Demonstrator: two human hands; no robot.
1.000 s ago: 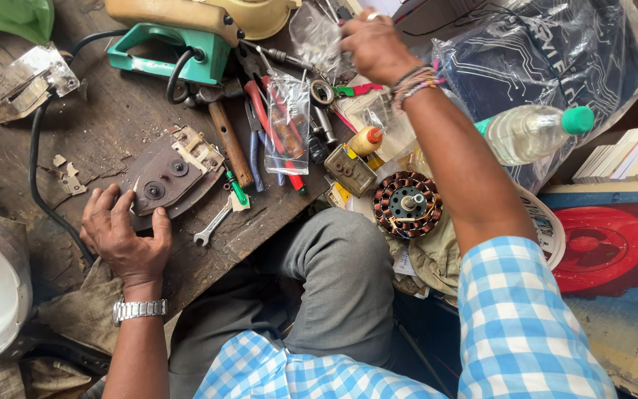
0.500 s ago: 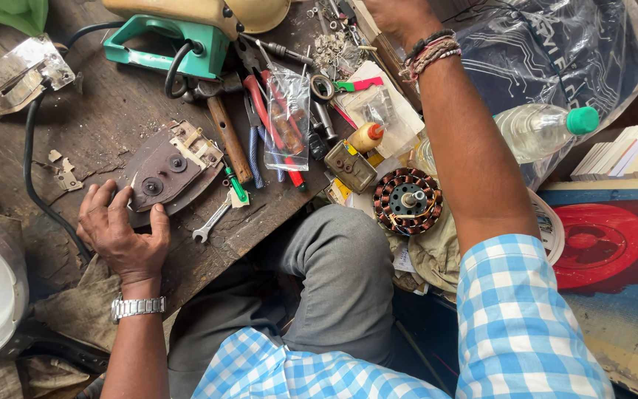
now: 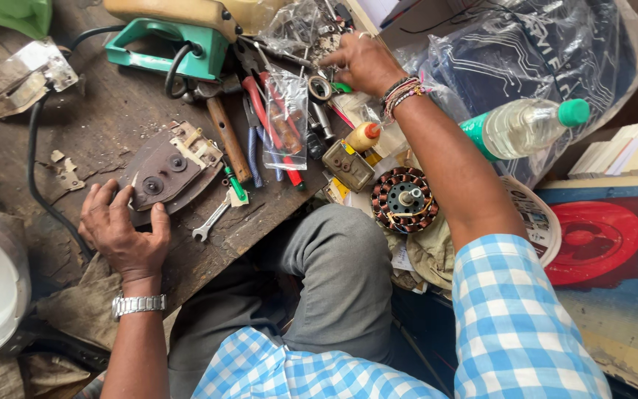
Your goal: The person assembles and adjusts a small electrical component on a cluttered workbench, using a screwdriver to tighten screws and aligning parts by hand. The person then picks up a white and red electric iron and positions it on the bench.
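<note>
Left hand: your left hand lies palm down at lower left of the frame, fingers spread, fingertips pressing the near edge of the dark, pointed metal iron soleplate; it pinches nothing.
Right hand: your right hand reaches to upper centre of the frame, fingers curled down into the pile of small metal parts and clear bags. You cannot tell from this view what its grip encloses.
Soleplate position: flat on the worn brown wooden desk, left of centre, tip pointing toward lower left, with a cream terminal block at its upper right end.
Beside the soleplate: a wooden-handled hammer lies just to its right; a small silver open-ended spanner lies below it, near the desk edge.
Centre of frame: red-handled pliers lie partly under a clear plastic bag.
Upper left: a green iron body with a black cord running down the left side.
Below the right forearm: a round copper-wound motor stator.
Right of frame: a clear plastic bottle with green cap, lying on its side.
</note>
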